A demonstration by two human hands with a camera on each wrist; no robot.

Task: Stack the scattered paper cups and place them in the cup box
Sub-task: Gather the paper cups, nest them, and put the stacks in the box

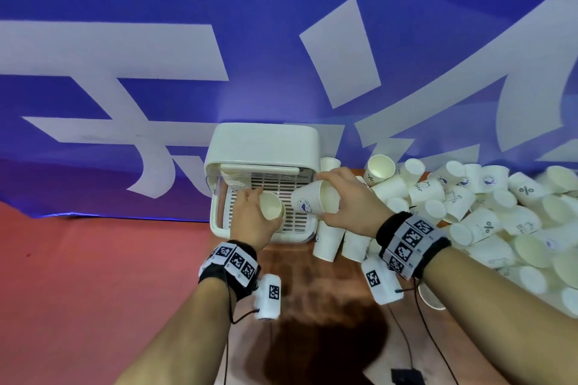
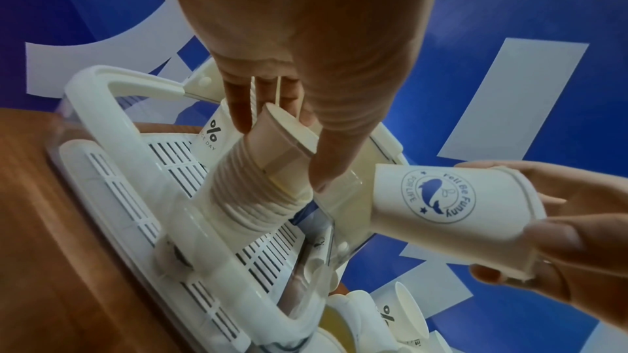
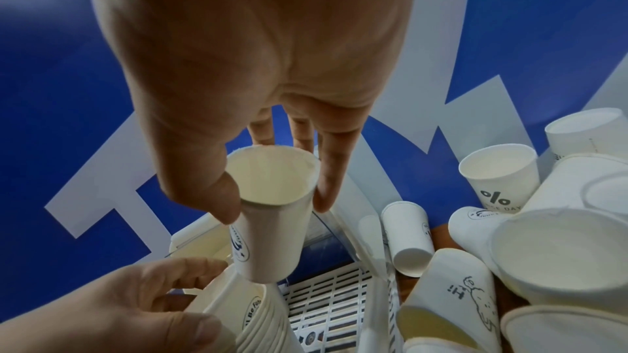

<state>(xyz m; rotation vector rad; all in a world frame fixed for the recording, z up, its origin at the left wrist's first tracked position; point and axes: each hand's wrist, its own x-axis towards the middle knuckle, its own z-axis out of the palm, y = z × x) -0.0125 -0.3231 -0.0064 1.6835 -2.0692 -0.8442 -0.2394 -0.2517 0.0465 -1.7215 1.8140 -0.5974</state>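
Over the cup box (image 1: 215, 222), the left hand (image 1: 250, 222) is gripping a stack (image 2: 251, 192); the right hand (image 1: 350, 200) is pinching one cup (image 1: 316, 200); a heap (image 1: 488, 219) beside the box is waiting.

Beyond our fingertips hangs a large blue fabric banner with big pale grey-white character strokes (image 1: 131, 50) — it fills the whole far side and creases slightly along its lower edge. Under our fingers and back toward our wrists lies a brown wood-grain tabletop (image 1: 312, 291), darkly shadowed near us. Off to the left of our fingers spreads a flat dull-red floor surface (image 1: 78, 275) — evenly lit and matte.
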